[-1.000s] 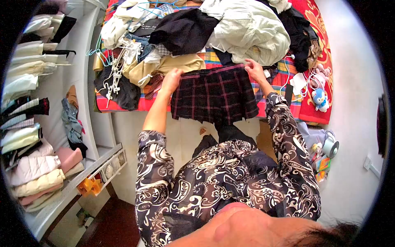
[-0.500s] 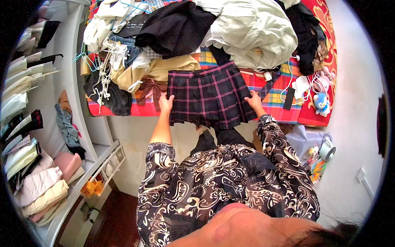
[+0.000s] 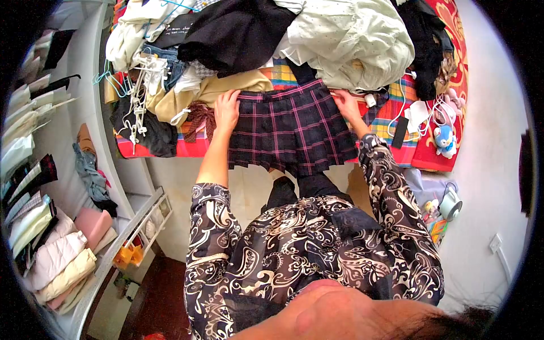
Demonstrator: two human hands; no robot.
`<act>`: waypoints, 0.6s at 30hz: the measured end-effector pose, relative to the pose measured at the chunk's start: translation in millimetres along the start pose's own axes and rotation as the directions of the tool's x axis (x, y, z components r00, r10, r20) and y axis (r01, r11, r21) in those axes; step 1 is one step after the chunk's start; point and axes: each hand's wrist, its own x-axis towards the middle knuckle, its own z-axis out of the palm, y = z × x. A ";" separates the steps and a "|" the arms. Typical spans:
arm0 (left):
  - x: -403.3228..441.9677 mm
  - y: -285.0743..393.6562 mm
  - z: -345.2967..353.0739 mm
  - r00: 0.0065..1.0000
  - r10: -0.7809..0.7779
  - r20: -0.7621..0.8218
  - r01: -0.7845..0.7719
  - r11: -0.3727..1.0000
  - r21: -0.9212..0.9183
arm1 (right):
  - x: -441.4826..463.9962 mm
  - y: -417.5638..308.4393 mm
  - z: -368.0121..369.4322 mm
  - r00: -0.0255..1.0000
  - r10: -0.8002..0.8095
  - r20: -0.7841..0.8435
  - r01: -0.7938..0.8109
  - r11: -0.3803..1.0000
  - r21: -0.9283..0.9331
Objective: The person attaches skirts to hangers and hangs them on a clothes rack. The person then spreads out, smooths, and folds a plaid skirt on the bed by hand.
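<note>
A dark plaid pleated skirt (image 3: 289, 127) with pink and white lines lies spread at the bed's front edge, its waistband away from me and its hem hanging over the edge. At the waistband's left end, my left hand (image 3: 227, 110) is closed on the cloth, fingers pointing forward. My right hand (image 3: 347, 105) pinches the opposite end of the waistband, thumb and fingertips at the fabric. A brown dotted cloth (image 3: 199, 119) lies just left of my left hand. Beyond it is a beige garment (image 3: 232, 86).
Behind the skirt are heaped a black garment (image 3: 232, 37) and a pale garment (image 3: 354, 42). White hangers (image 3: 136, 107) lie left. Cables, a black flat object (image 3: 400, 132) and a blue plush toy (image 3: 445, 139) are right. Shelves with folded clothes (image 3: 62, 258) stand at far left.
Both hands have moved forward along the skirt's sides, from lower down up to the ends of the waistband. The skirt has flattened slightly and stays at the bed's edge.
</note>
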 end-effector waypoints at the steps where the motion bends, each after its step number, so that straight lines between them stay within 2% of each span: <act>1: 7.2 4.7 1.7 0.997 0.053 0.064 -0.054 0.998 0.021 | 16.7 -13.5 5.9 0.995 -0.097 -0.007 0.097 0.995 0.010; 3: 22.1 8.2 4.1 0.985 0.101 0.139 -0.107 0.994 0.035 | 48.7 -37.5 18.5 0.962 -0.273 -0.007 0.273 0.962 -0.029; 5: 35.4 4.8 8.1 0.929 0.069 0.363 -0.148 0.969 0.196 | 73.6 -64.3 13.1 0.935 -0.280 0.219 0.313 0.940 -0.134; 7: 40.4 -4.2 9.7 0.932 0.100 0.349 -0.169 0.970 0.173 | 81.5 -63.6 23.2 0.926 -0.267 0.268 0.322 0.927 -0.190; 9: 47.5 -4.6 1.3 0.882 0.109 0.459 -0.201 0.967 0.157 | 87.8 -70.0 22.7 0.904 -0.160 0.397 0.311 0.883 -0.353; 11: 47.2 -6.6 -5.8 0.879 0.107 0.465 -0.193 0.971 0.142 | 91.2 -78.1 19.4 0.890 -0.174 0.421 0.335 0.876 -0.346; 14: 42.2 -12.9 -14.4 0.863 0.172 0.474 -0.264 0.955 0.133 | 96.1 -87.5 11.4 0.856 -0.099 0.508 0.337 0.851 -0.402; 16: 40.7 -10.4 -22.9 0.918 0.172 0.358 -0.220 0.971 0.096 | 106.3 -72.4 11.5 0.761 -0.219 0.611 0.431 0.874 -0.223; 17: 39.4 -11.1 -22.9 0.918 0.173 0.356 -0.220 0.971 0.096 | 103.8 -76.5 5.7 0.761 -0.219 0.610 0.432 0.873 -0.225; 18: 36.3 -13.0 -22.0 0.903 0.063 0.425 -0.093 0.994 0.050 | 97.9 -82.5 -3.4 0.728 -0.147 0.670 0.375 0.903 -0.209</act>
